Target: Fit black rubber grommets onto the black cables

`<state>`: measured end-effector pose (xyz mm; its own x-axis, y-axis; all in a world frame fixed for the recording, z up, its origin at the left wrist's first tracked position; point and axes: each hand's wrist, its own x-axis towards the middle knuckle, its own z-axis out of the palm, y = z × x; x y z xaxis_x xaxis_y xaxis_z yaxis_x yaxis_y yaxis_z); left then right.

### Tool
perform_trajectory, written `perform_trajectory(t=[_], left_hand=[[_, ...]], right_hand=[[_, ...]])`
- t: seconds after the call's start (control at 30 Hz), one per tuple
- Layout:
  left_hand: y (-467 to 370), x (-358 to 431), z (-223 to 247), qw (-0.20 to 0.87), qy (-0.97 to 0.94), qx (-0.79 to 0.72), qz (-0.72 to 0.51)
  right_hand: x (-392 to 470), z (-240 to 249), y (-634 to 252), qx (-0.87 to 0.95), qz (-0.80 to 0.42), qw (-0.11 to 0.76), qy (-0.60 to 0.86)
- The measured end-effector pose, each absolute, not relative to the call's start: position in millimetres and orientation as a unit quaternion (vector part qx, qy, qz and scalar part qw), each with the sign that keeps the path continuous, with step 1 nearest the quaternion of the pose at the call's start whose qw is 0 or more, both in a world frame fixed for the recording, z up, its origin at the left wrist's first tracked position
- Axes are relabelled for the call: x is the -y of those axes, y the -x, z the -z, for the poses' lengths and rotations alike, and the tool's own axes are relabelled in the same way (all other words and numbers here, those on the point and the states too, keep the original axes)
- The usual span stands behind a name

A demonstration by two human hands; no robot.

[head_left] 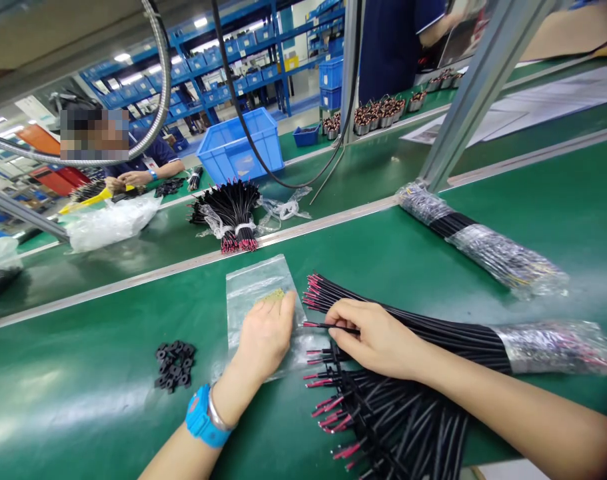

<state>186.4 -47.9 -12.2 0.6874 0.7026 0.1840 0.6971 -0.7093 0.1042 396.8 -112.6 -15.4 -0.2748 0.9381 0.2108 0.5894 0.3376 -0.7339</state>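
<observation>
My right hand (370, 333) is closed on a single black cable (328, 325), close to its red-wired end, which points left. Beneath and beyond it lies a bundle of the same black cables (433, 330), its right part in clear wrap. Nearer to me, loose black cables (408, 420) fan out, with small black pieces near their red ends. My left hand (268, 333) rests over a clear zip bag (243, 283), at a small patch of yellowish pieces (274, 295). Its fingertips are hidden, so any grip does not show. A pile of small black ring-like parts (175, 365) lies left of the bag.
A wrapped cable bundle (478, 243) lies at the right. Past the metal rail (183, 267) are tied cable bundles (233, 210), a blue crate (240, 147) and a co-worker (148, 163). A metal post (483, 93) rises at right; a black cord (243, 120) hangs ahead.
</observation>
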Motion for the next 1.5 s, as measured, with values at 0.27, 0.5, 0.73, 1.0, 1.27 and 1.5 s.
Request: perform_trajectory(t=[0.27, 0.5, 0.73, 1.0, 1.27, 1.5], left_hand=[[-193.8, 59.7, 8.3, 0.457, -0.667, -0.484, -0.336], [-199.0, 77.0, 7.7, 0.443, -0.701, -0.46, -0.316], [-204.0, 75.6, 13.3, 0.611, -0.547, -0.467, -0.33], [-208.9, 77.5, 13.7, 0.565, -0.599, -0.462, -0.329], [-216.7, 85.3, 12.3, 0.434, -0.736, -0.421, -0.304], [-224.5, 92.4, 15.9, 0.479, -0.689, -0.443, -0.316]], right_hand=[[112.2, 12.3, -398.0, 0.745, -0.24, 0.353, 0.512], [113.0, 15.1, -398.2, 0.751, -0.231, 0.347, 0.512], [112.6, 5.2, -403.8, 0.775, -0.264, 0.328, 0.471], [112.8, 1.9, -413.3, 0.806, -0.253, 0.28, 0.456], [109.2, 9.6, -413.6, 0.816, -0.274, 0.264, 0.434], [107.7, 4.4, -413.3, 0.789, -0.314, 0.267, 0.456]])
